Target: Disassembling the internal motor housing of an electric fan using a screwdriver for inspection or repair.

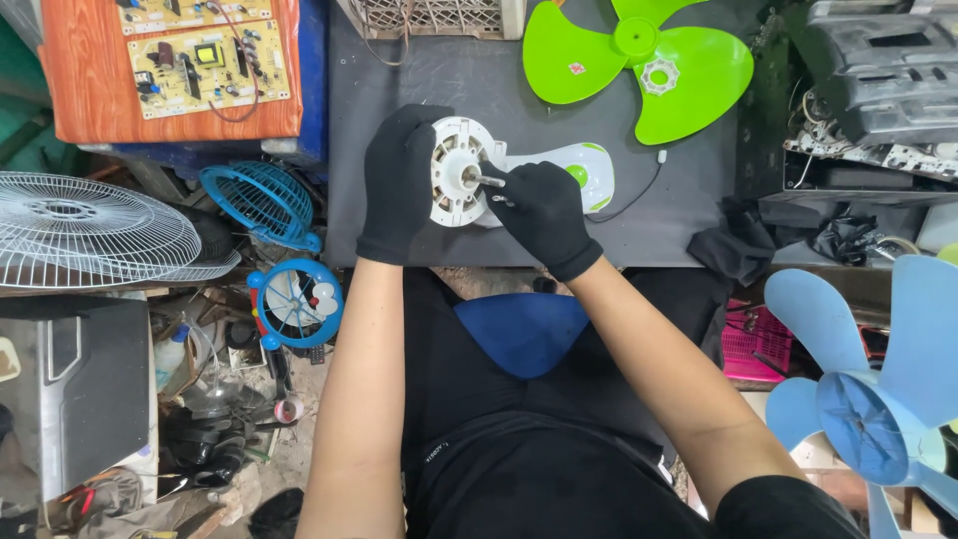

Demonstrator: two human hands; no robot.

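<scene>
The white fan motor housing lies face-up on the dark grey worktable, near its front edge, with a metal shaft projecting from its centre. Its white and green body extends rightward. The left hand, in a black glove, is closed around the housing's left rim and steadies it. The right hand, also gloved, is pinched at the shaft's end; whether it grips a small fastener or the shaft itself cannot be determined. The step in hand appears to be work at the shaft. The next move would call for a firm hold on the housing. A green fan blade lies behind, well apart; a blue fan blade stands at the lower right.
</scene>
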